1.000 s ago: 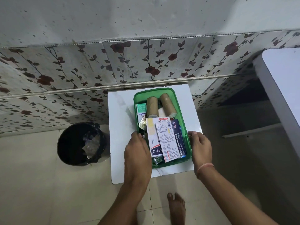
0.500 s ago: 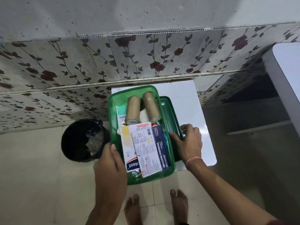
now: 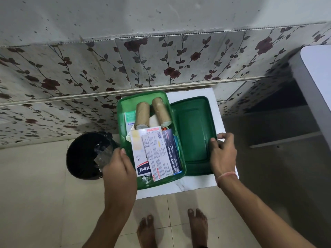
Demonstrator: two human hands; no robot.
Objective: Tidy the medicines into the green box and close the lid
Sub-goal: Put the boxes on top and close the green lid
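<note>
Overhang is the chief risk: the green box (image 3: 123,111), held at its left wall by the left hand (image 3: 119,168), juts past the white table (image 3: 189,185) and could tip. Next, the lid (image 3: 193,129), pinched at its right rim by the right hand (image 3: 223,154), may jam on the dressing packets (image 3: 157,151) standing proud.

I see a translucent green plastic box (image 3: 123,111), glossy-walled, on a smooth white marble-look counter (image 3: 193,183). Inside it lie two matt brown rough-cloth bandage rolls (image 3: 143,113) and printed glossy card packets (image 3: 161,154). Beside it lies a darker green smooth plastic lid (image 3: 193,126).
</note>
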